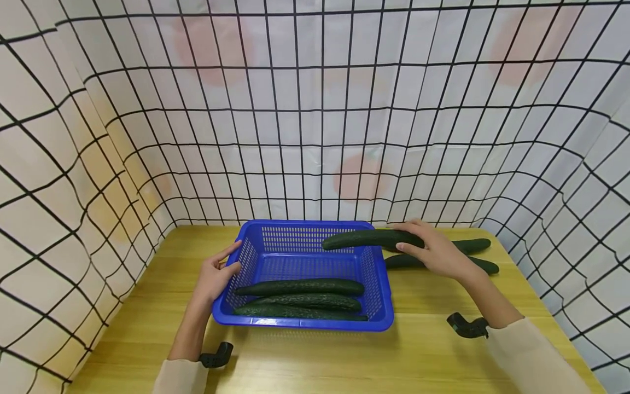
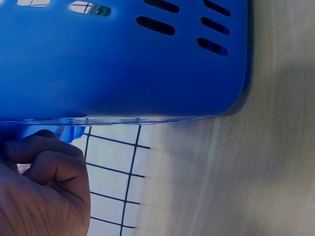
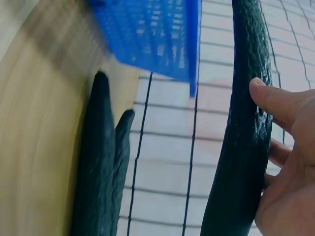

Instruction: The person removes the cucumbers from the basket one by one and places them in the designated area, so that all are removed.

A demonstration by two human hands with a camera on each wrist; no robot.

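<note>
My left hand [image 1: 215, 278] grips the left rim of a blue perforated plastic basket [image 1: 385, 284]. In the left wrist view its fingers [image 2: 56, 167] curl at the edge of the basket wall [image 2: 108, 73]. A long dark green cucumber [image 1: 359, 238] is held in my right hand [image 1: 435, 253], raised so that its far end reaches over the basket's right rim. The right wrist view has the thumb [image 3: 270, 98] on one side of this cucumber [image 3: 241, 142], the other fingers partly hidden behind it. Three cucumbers [image 1: 310, 287] lie side by side along the basket's near side.
Two more cucumbers [image 1: 484, 266] lie on the wooden table [image 1: 433, 306] right of the basket, beneath my right hand. A black wire grid [image 1: 295, 145] in front of white sheeting stands along the back and both sides. Each wrist bears a black camera mount [image 1: 467, 326].
</note>
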